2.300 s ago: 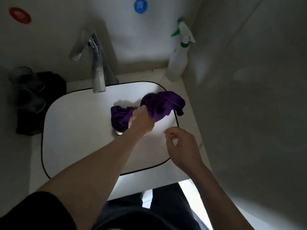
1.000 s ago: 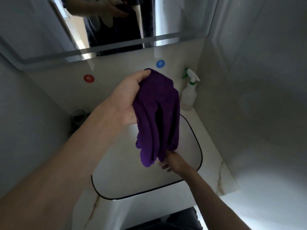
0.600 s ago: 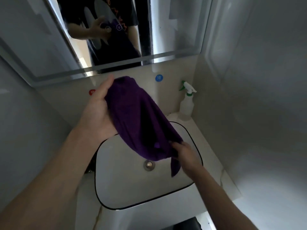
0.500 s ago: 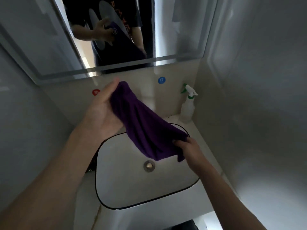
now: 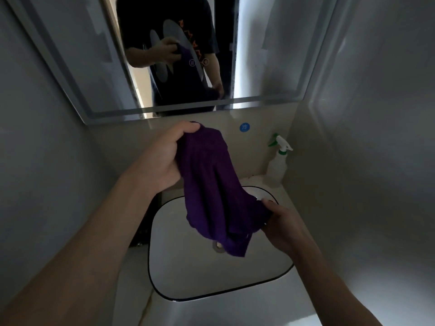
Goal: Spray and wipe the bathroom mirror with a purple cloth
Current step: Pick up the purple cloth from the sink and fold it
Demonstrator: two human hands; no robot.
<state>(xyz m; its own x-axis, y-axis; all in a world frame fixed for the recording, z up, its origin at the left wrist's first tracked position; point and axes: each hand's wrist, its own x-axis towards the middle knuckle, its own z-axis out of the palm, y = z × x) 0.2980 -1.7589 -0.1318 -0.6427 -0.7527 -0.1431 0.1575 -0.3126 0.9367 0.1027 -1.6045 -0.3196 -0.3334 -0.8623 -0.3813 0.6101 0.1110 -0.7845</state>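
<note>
Purple cloth [image 5: 207, 184] now hangs drawn out on a slant between 2 hands, above the sink [image 5: 211, 276] and below the lower edge of the mirror [image 5: 259, 55]. The left hand [image 5: 162, 158] holds the upper end, its fingers [image 5: 186, 128] curled over the bunched top. The right hand [image 5: 284, 227] holds the lower end just over the sink's right rim, fingers pinching the fabric. A loose corner droops toward the drain [image 5: 217, 246].

About 2 seconds ago the cloth lay crumpled in the sink under the left hand. 1 second ago it dangled from that hand alone. Since then the right hand has caught the bottom and pulled it taut. I judge the cloth is being opened out for wiping, while the spraying is not yet done. The spray bottle [image 5: 276, 165] stands untouched at the back right corner of the counter [image 5: 288, 198], well apart from both hands.

Count: 1 cloth, 1 mirror, 1 sink, 1 spray bottle, 1 blue sticker [image 5: 244, 127] on the wall, 2 hands.
</note>
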